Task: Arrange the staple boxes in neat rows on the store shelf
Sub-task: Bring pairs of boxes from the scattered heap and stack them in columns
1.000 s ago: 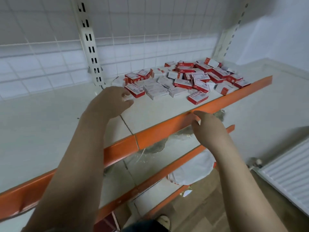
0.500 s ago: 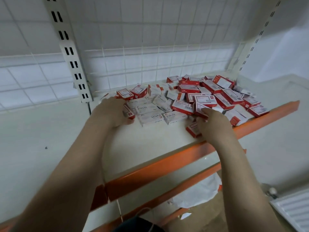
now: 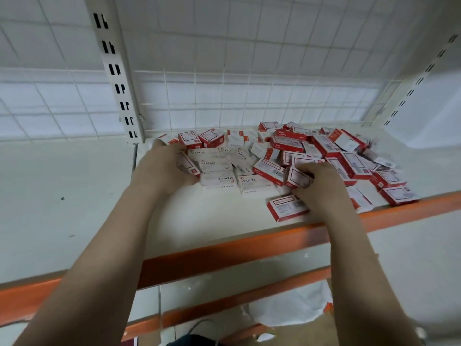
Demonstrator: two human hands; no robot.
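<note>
A loose heap of several red-and-white staple boxes (image 3: 321, 151) lies on the white shelf (image 3: 212, 216) with an orange front rail. Several white boxes marked STAPLES (image 3: 219, 178) lie flat at the heap's left. My left hand (image 3: 162, 171) curls round a red-and-white box (image 3: 185, 164) at the heap's left edge. My right hand (image 3: 321, 183) grips a red-and-white box (image 3: 296, 177) tilted up near the middle. Another red box (image 3: 287, 207) lies flat just in front of my right hand.
A slotted white upright (image 3: 117, 71) stands behind my left hand, a second one (image 3: 411, 88) at the far right. White wire grid backs the shelf. Bare shelf surface stretches to the left. Lower orange-railed shelves (image 3: 224, 303) and a white bag (image 3: 287, 305) lie below.
Both hands moved forward from the shelf's front into the heap. The left hand closed round a box at the left edge, and the right hand took hold of a box near the middle.
</note>
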